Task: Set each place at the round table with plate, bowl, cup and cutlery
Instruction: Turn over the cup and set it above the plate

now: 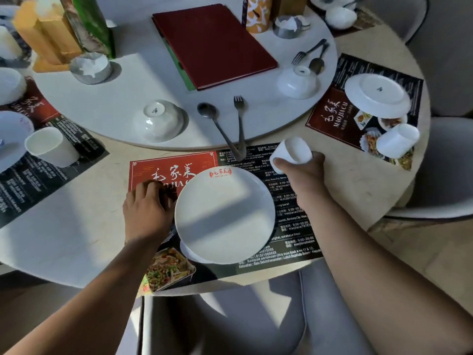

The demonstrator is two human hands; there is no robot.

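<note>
plate (225, 216) down on mat (294, 213) | my right hand (299, 172) gripping cup (291, 155) | left hand (147, 208) loose at plate edge | bowl (158, 120), spoon (212, 119), fork (239, 116) unplaced

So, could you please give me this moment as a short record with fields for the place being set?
plate: white plate right way up on the placemat
left hand: left hand at the plate's left rim
right hand: right hand grips a white cup, tilted, above the placemat
bowl: bowl upside down on the turntable
cutlery: spoon and fork, on the turntable, handles overhanging its edge
</note>
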